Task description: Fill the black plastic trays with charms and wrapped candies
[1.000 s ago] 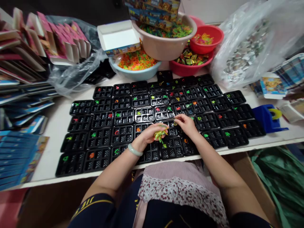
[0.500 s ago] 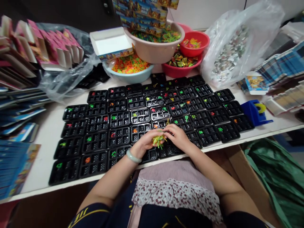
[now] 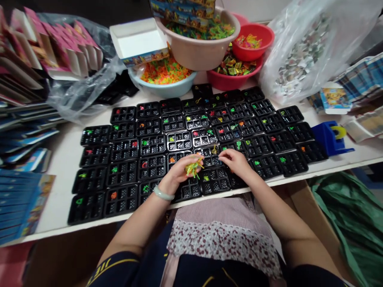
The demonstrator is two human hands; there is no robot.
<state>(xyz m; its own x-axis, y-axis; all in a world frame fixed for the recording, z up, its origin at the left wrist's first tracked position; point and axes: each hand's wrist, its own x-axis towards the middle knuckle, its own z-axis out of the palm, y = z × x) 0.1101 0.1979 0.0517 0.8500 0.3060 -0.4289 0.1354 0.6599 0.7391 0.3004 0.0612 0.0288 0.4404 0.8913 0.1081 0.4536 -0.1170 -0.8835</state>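
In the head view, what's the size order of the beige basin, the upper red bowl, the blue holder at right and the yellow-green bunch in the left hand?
1. Beige basin
2. Upper red bowl and blue holder: too alike to rank
3. Yellow-green bunch in the left hand

The left hand (image 3: 183,168) covers part of the black trays (image 3: 188,192) beneath it; the right hand (image 3: 235,161) may pinch something too small to tell; stacked boxes (image 3: 184,12) run off the top edge
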